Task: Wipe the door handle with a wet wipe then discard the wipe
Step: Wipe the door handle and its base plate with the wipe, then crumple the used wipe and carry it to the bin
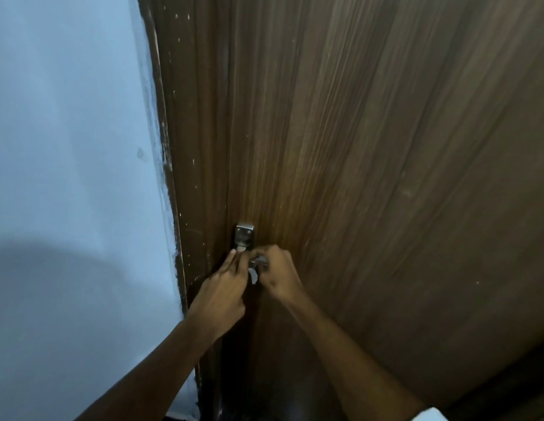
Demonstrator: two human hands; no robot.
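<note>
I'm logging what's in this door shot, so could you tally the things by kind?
Bare hands: 2, the left hand and the right hand
Silver metal door handle with plate: 1
White wet wipe, a scrap showing between the hands: 1
Brown wood-grain door: 1
Pale blue wall: 1
Total: 6

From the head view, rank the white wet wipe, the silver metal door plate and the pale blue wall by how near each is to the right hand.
1. White wet wipe: touching the right hand, at its left edge.
2. Silver metal door plate: just above and left, on the brown wooden door.
3. Pale blue wall: far left, beyond the left hand.
</note>
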